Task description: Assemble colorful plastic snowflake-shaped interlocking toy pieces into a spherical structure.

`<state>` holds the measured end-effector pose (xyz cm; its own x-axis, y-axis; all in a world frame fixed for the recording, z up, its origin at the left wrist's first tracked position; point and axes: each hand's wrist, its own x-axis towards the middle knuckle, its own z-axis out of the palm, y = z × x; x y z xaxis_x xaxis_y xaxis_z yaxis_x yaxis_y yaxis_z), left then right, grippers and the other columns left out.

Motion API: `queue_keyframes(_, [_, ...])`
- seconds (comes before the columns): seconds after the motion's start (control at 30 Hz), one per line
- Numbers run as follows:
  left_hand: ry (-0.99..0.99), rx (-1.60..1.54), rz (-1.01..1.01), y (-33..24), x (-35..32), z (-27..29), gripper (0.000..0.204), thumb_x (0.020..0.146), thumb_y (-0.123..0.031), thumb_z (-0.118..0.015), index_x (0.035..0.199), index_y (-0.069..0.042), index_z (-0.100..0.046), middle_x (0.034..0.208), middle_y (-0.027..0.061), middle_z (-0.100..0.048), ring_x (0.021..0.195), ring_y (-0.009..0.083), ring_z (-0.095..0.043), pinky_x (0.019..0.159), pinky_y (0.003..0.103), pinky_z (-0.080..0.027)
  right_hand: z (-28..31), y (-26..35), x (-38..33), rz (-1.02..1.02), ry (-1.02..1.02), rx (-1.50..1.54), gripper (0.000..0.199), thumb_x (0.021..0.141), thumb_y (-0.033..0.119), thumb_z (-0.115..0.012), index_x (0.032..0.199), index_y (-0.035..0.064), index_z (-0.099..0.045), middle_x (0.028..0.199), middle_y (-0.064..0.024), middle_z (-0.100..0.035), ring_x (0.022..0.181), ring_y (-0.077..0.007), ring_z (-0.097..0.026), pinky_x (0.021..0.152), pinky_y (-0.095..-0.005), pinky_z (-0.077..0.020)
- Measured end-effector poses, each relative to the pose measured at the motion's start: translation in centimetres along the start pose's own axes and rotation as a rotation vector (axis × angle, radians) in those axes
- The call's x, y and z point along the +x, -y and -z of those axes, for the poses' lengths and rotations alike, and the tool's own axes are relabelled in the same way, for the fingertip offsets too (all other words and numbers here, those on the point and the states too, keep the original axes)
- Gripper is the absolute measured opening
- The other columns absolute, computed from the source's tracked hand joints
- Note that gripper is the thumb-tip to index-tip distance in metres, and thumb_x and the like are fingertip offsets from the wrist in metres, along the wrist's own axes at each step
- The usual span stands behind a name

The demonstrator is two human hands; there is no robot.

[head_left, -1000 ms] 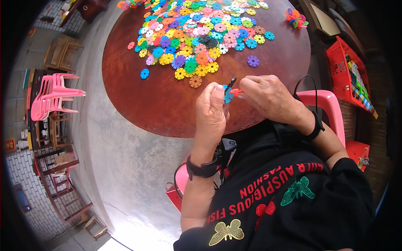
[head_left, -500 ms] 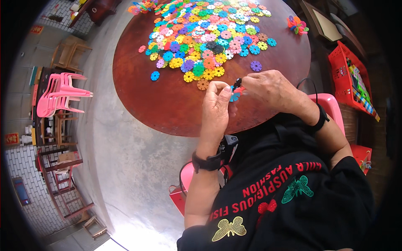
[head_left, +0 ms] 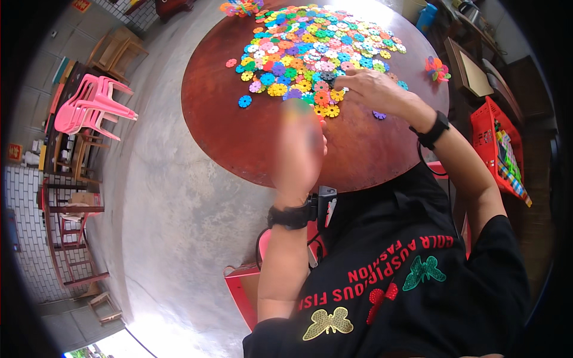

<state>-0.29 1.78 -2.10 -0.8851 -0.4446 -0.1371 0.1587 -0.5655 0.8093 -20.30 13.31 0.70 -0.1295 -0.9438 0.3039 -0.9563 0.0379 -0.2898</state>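
My left hand (head_left: 298, 149) is raised over the near part of the round table, smeared by motion. Its fingers look closed, and a small red edge of joined plastic flower discs (head_left: 323, 124) shows beside them; the rest is hidden. My right hand (head_left: 375, 88) reaches to the near right edge of a heap of colourful notched flower discs (head_left: 298, 51). Its fingers are bent down and drawn together next to a black disc (head_left: 328, 76) and a yellow disc (head_left: 336, 95). What lies under its fingertips is hidden.
The dark red round table (head_left: 239, 137) carries the heap. Built flower shapes stand at its rim: one far left (head_left: 241, 7), one right (head_left: 437, 70). A red plastic basket (head_left: 492, 143) is at right. Stacked pink chairs (head_left: 92, 107) stand at left.
My right hand has left the joined discs by my left hand and moved up and away to the heap. My left hand has turned and blurred. The whole view has shifted a little.
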Motion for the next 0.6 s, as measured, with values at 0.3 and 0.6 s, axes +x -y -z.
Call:
queue_keyframes(0.3, [-0.063,-0.324,-0.046,-0.5,0.1,0.3,0.022,0.092,-0.021,-0.057,0.108,-0.007,-0.05,0.088,0.0087,-0.059,0.071,0.0146,-0.058,0.059,0.028,-0.049,-4.4,-2.0,1.1,-0.252,0.065,-0.123,0.021,0.081,0.015,-0.06,0.101,0.0096,-0.058,0.092,-0.0145,-0.055,0.085,-0.036,-0.059,0.07,-0.0452,-0.0465])
queue_keyframes(0.6, [-0.105,-0.124,-0.149,0.3,-0.2,-0.2,0.027,0.096,-0.034,-0.049,0.094,-0.007,-0.052,0.077,0.0049,-0.055,0.059,0.0118,-0.049,0.051,0.027,-0.042,1.1,4.9,-2.5,-0.013,-0.114,0.16,0.015,0.08,0.006,-0.058,0.092,-0.0014,-0.058,0.077,-0.016,-0.058,0.078,-0.0364,-0.057,0.066,-0.0411,-0.0456])
